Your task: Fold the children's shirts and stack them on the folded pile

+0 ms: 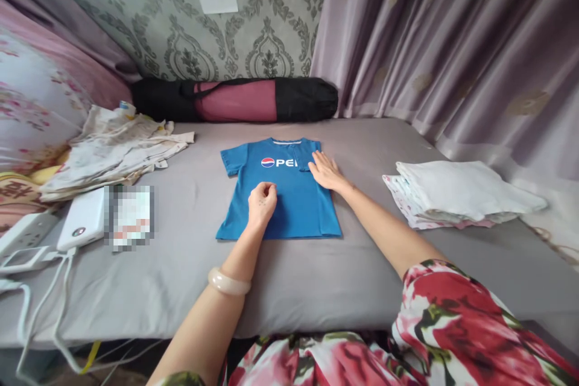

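A grey sheet spans the lower frame, cables at its lower left. At centre, the left hand is curled over the blue shirt, which lies flat; whether it pinches cloth, I cannot tell. The right hand lies flat, fingers extended, on its folded-in right side. Folded clothes sit at right, loose ones upper left. Beyond are a bag, patterned wall and mauve curtains.
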